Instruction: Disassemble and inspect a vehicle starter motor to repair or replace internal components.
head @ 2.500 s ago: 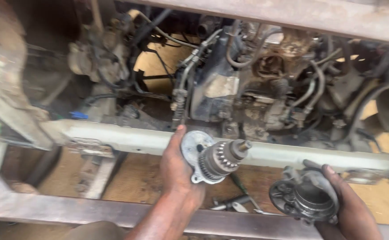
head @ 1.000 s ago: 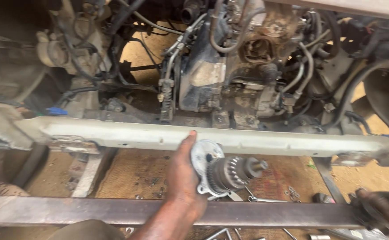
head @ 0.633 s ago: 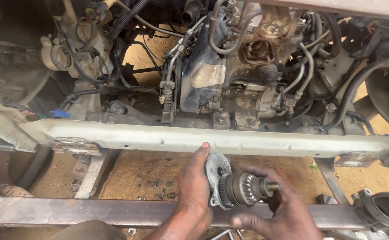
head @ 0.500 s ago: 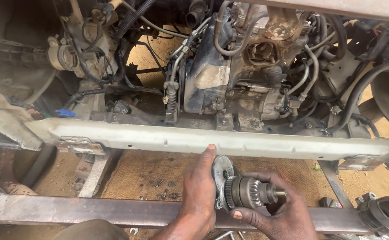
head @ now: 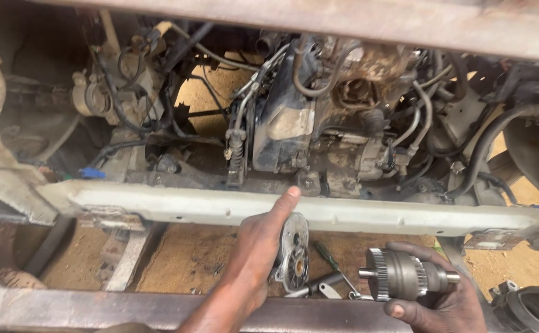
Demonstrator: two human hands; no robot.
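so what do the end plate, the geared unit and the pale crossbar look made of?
End plate in the left hand: probably cast aluminium, dull grey, matte, grimy. Geared unit in the right hand: likely steel, darker grey with some sheen, cut teeth and a bare shaft. Crossbar: seemingly pressed sheet steel, off-white paint, scuffed and dirty.

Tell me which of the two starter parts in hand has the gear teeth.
The cylindrical gear piece in the right hand: it has a toothed ring at one end and a shaft stub. The left hand holds the flat end plate, which shows no teeth.
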